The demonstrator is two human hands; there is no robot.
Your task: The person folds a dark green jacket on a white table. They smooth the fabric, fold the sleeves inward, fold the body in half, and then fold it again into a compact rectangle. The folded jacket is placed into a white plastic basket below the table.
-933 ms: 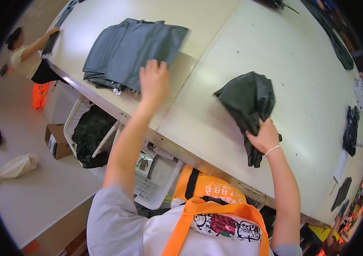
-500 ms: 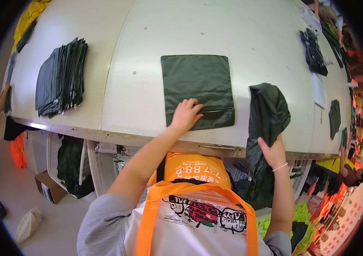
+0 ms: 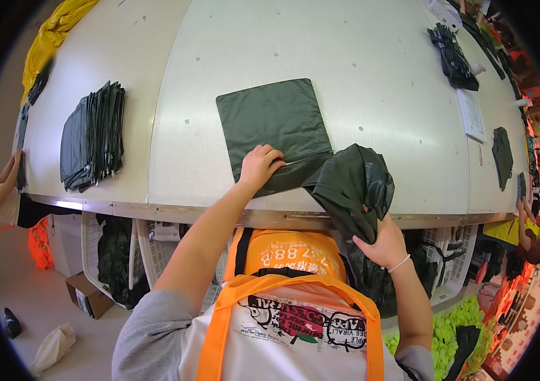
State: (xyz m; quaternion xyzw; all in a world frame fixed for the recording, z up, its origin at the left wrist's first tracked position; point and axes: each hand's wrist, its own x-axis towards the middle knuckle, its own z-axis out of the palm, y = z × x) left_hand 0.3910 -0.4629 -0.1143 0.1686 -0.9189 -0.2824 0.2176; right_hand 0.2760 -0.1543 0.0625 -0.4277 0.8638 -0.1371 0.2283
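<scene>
A flat square dark green fabric pouch (image 3: 276, 117) lies slightly turned on the white table, with a seam or zipper line across its near part. My left hand (image 3: 261, 166) rests on that near part, its fingers bent and pinched at the line. To the right, my right hand (image 3: 381, 244) grips a bunched dark green fabric piece (image 3: 359, 184), which is partly raised over the table edge. The bunch touches the pouch's near right corner and covers some of it. Whether the two are joined cannot be made out.
A stack of folded dark green pouches (image 3: 93, 136) stands at the left. Bundled dark straps (image 3: 453, 57) and a white paper (image 3: 471, 115) lie at the far right. White baskets (image 3: 141, 254) sit below the table edge (image 3: 270, 219). Other people work at both ends.
My right hand has moved left with the bunched fabric, bringing it against the pouch. The pouch has turned counterclockwise and shifted a little left under my left hand.
</scene>
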